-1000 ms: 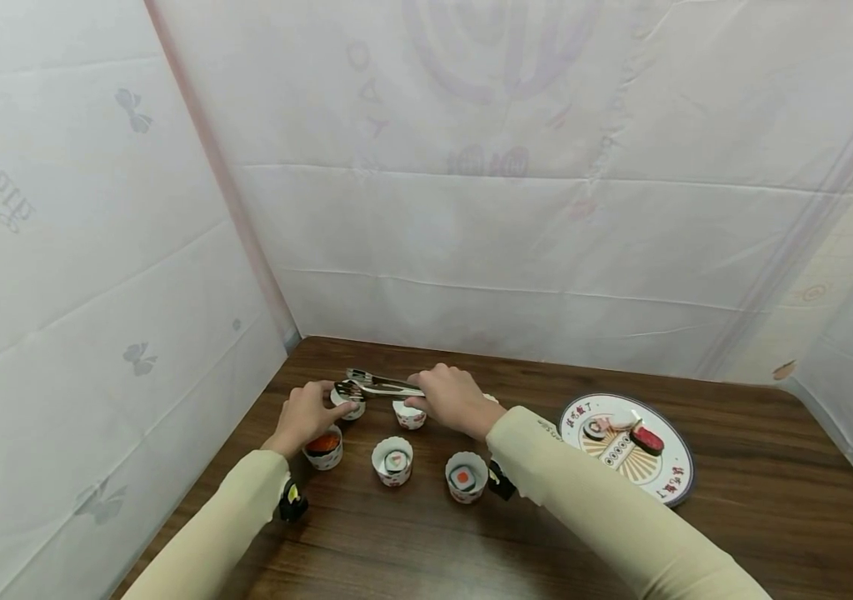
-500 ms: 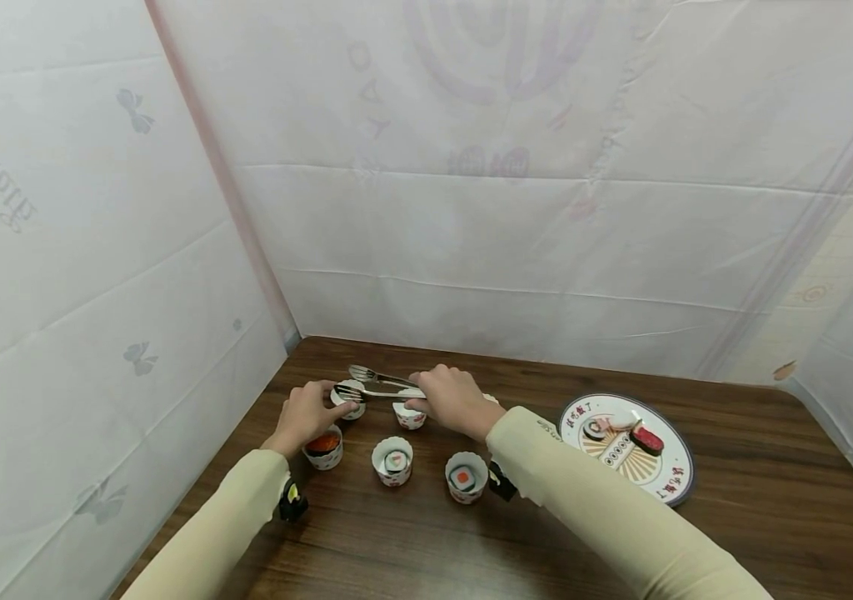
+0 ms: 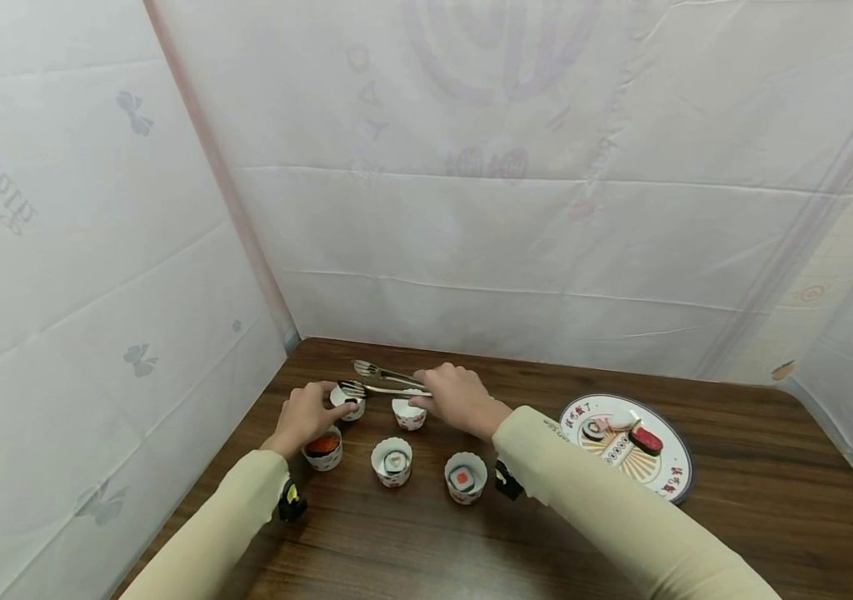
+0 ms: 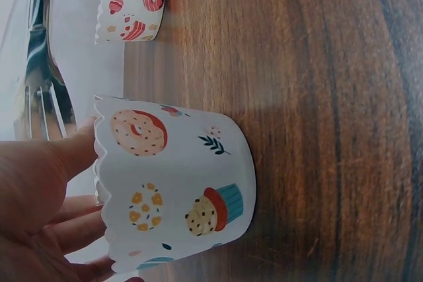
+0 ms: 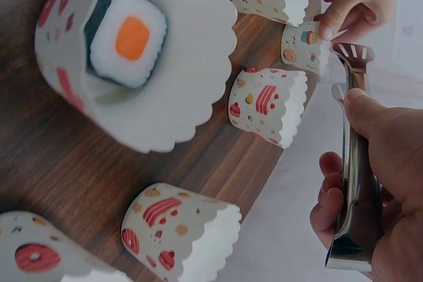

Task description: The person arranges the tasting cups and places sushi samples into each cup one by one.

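My left hand grips the scalloped rim of a white paper cup at the table's back left, thumb and fingers on the rim. Something dark shows inside that cup in the head view, largely hidden. Metal tongs lie in my right hand, fingers curled round their arms. Their slotted, fork-like ends stand apart beside and above the held cup, with nothing seen between them. In front of my left hand stands a paper cup holding an orange-topped sushi piece.
Paper cups with sushi rolls stand nearer me: one at the middle, one further right. Behind them is another cup, partly covered by my right hand. A round plate carrying several sushi pieces lies on the right. White cloth walls border the table.
The tongs' ends have spread wider and shifted slightly right, along with my right hand. My left hand keeps its grip on the cup.
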`<control>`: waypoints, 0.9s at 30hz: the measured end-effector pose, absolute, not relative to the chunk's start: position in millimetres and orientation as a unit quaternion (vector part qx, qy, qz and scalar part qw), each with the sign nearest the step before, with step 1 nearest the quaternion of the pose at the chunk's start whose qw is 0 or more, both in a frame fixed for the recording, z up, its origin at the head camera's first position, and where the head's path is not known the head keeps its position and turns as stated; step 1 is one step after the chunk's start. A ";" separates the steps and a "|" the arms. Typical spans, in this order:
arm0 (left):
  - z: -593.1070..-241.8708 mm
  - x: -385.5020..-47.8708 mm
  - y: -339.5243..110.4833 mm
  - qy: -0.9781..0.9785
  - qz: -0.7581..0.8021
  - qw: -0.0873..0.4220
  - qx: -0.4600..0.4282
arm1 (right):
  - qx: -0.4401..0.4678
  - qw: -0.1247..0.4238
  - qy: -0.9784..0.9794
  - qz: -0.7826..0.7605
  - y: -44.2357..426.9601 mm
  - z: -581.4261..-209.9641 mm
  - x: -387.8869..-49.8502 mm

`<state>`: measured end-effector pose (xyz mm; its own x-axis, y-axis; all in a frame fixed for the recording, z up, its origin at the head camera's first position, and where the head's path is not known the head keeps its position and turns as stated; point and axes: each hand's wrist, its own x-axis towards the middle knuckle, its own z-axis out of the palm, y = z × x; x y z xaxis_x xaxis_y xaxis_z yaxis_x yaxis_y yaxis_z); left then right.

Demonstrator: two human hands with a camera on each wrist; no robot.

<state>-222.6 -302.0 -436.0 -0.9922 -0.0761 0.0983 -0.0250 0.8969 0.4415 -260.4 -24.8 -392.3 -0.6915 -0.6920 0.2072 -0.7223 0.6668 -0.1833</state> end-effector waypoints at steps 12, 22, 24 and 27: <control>-431.1 -223.0 -301.1 -0.971 -0.224 0.077 -0.007 | 0.379 0.073 -0.911 0.147 7.2 -381.2 -257.4; -428.5 -224.6 -277.4 -0.956 -0.238 0.152 -0.083 | 0.344 0.088 -0.927 0.124 47.3 -379.1 -258.2; -427.3 -225.9 -271.3 -0.952 -0.248 0.151 -0.097 | 0.335 0.087 -0.930 0.122 55.8 -378.7 -257.7; -426.6 -228.5 -262.3 -0.949 -0.254 0.146 -0.117 | 0.325 0.085 -0.934 0.121 68.2 -377.8 -255.9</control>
